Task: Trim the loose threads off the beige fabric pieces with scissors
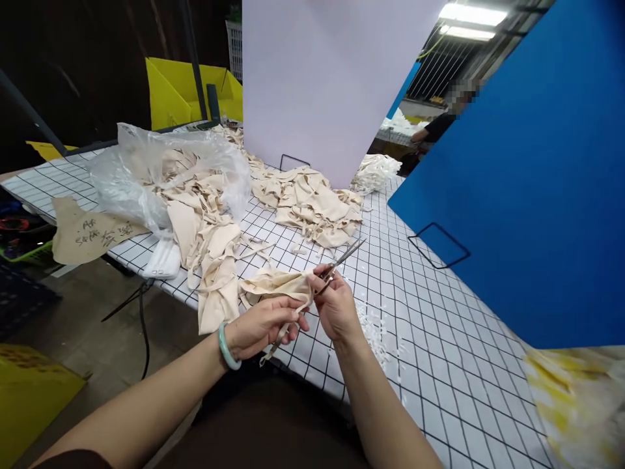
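Observation:
My left hand (266,326), with a pale green bangle (227,347) at the wrist, pinches a narrow strap of a beige fabric piece (273,284). The strap's loose end hangs below my fingers. My right hand (339,311) is closed around a pair of scissors (347,256), whose blades point away toward the upper right. Its thumb and fingers also meet the edge of the same fabric piece. Left of my hands, more beige pieces (215,260) trail out of a clear plastic bag (131,176). Beyond them lies a second beige pile (312,202).
Small white scraps (374,335) are scattered on the grid-patterned tabletop (424,365). A blue panel (527,195) stands at right, a pale panel (327,85) behind. A white device (163,259) and marked brown paper (92,231) lie at the left edge. Another person (439,124) is in the background.

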A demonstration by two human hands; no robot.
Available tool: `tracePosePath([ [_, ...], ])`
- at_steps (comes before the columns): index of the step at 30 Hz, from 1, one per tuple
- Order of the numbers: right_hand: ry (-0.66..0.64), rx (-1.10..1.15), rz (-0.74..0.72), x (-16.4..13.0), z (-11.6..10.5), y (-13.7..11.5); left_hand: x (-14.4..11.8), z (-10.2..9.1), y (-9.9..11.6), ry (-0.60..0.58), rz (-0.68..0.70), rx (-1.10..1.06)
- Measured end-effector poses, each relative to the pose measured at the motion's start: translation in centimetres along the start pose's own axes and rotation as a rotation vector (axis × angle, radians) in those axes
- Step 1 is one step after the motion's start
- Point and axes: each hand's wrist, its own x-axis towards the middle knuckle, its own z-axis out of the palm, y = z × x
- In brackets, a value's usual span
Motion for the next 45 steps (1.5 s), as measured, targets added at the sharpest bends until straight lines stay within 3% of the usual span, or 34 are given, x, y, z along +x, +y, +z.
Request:
tracePosePath([
  [6,0.009,0.121,-0.025,-0.1,-0.6,-0.9,0.5,0.1,-0.2,-0.013,-0.068,-0.015],
  [9,0.038,0.127,-0.037,0.5,-1.0,-0.7,0.1,0.0,-0.2,0.019,-0.016,0.115],
  [11,0.08,0.026,-0.06,0.8,-1.5,-0.2,-0.2,0.0,0.0,0.065,0.071,0.229],
  [15,0.181,-0.404,-0.169,0.1,-3.0,1.3,-0.5,-0.2,0.6,0.13,0.168,0.392],
  [17,0.121,-0.536,-0.261,-0.7,-3.5,1.7,-0.4,-0.3,0.9,0.127,0.2,0.482],
  [21,-0.199,-0.646,-0.382,-1.4,-3.7,1.4,-0.1,-0.4,1.6,0.064,0.25,0.627],
  [24,-0.215,-0.713,-0.397,-0.9,-4.0,0.8,0.0,-0.8,1.9,0.069,0.251,0.657],
  [27,-0.143,-0.67,-0.374,-0.9,-3.7,1.0,-0.3,-1.3,2.2,0.135,0.351,0.669],
  [30,-0.068,-0.488,-0.27,-1.9,-1.8,2.7,-0.5,-1.3,2.6,0.185,0.534,0.67],
  [33,-0.035,-0.224,-0.113,-2.9,1.2,4.8,-0.3,-0.7,2.9,0.125,0.603,0.481],
  [36,-0.095,-0.122,-0.045,-3.3,2.8,5.6,0.2,-0.2,3.0,0.129,0.579,0.248],
  [38,-0.134,-0.179,-0.053,-3.6,2.1,4.9,0.5,-0.1,2.7,0.178,0.571,0.213],
  [41,-0.111,-0.422,-0.113,-4.5,-1.1,3.1,0.8,-0.1,1.6,0.217,0.561,0.328],
  [43,-0.093,-0.568,-0.133,-5.2,-3.2,2.2,1.0,0.0,0.6,0.19,0.528,0.398],
  [45,-0.073,-0.575,-0.126,-5.8,-4.2,2.2,1.3,0.5,-0.3,0.135,0.474,0.394],
])
